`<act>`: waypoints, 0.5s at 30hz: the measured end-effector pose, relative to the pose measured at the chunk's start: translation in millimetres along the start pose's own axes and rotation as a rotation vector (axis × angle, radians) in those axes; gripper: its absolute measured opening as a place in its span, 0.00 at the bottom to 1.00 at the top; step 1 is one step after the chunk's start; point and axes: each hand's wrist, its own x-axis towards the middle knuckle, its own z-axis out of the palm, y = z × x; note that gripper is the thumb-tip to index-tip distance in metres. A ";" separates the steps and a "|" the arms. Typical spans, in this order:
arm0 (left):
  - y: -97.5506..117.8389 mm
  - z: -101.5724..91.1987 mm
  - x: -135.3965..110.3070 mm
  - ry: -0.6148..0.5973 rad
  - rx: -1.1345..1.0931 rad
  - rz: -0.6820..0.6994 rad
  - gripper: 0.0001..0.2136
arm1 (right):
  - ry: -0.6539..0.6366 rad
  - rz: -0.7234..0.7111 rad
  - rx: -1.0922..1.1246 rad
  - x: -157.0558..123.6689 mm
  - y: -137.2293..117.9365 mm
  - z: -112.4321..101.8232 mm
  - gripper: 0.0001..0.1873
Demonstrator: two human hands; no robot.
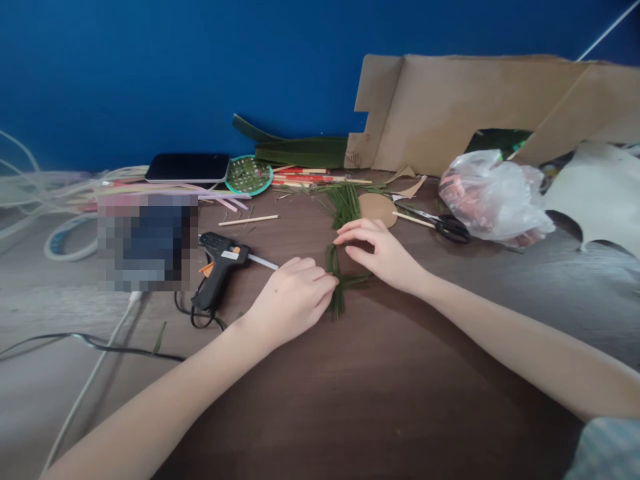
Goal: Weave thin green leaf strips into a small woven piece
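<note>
A small bundle of green leaf strips point(336, 300) lies on the brown table point(380, 393) between my hands. My left hand point(293, 300) is closed, its fingertips pinching the strips from the left. My right hand point(380, 252) curls over the strips from the right, fingers bent and pressing on them near the top of the bundle. More loose green strips point(344, 200) lie just beyond my right hand.
A black glue gun point(219, 267) lies left of my left hand, its cord trailing off. Scissors point(445, 225), wooden sticks point(249, 220), a plastic bag point(493, 197), cardboard sheets point(465, 107), a phone point(189, 167), long leaves point(300, 150) and a green round dish point(249, 175) line the back.
</note>
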 end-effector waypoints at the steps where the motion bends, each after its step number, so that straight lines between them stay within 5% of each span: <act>1: 0.1 0.0 0.1 -0.002 0.000 -0.001 0.10 | 0.002 0.000 0.000 0.3 0.3 0.3 0.09; 10: 1.1 0.5 1.0 0.009 0.007 -0.002 0.10 | 0.059 0.011 -0.089 -1.0 -4.4 6.8 0.01; 15: 1.4 1.0 0.8 0.007 0.016 -0.001 0.10 | 0.125 -0.033 -0.059 -4.0 -9.6 6.8 0.05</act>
